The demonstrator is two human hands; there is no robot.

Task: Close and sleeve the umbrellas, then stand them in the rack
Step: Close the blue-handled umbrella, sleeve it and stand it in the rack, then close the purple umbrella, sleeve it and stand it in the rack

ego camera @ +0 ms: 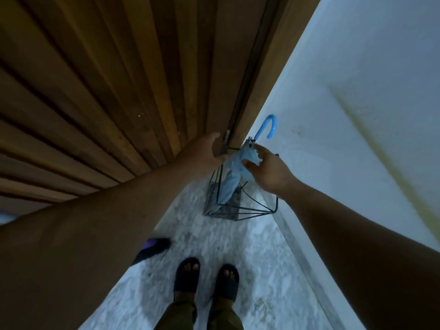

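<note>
Both hands, the left hand (209, 151) and right hand (266, 170), hover spread-fingered beside the blue umbrella (232, 177), apparently steadying it upright inside the wire rack (238, 208).

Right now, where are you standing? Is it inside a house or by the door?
Probably an entryway just by a door. There is a slatted wooden door meeting a pale wall, a wire umbrella rack in the corner holding a blue umbrella, and a speckled stone floor.
</note>
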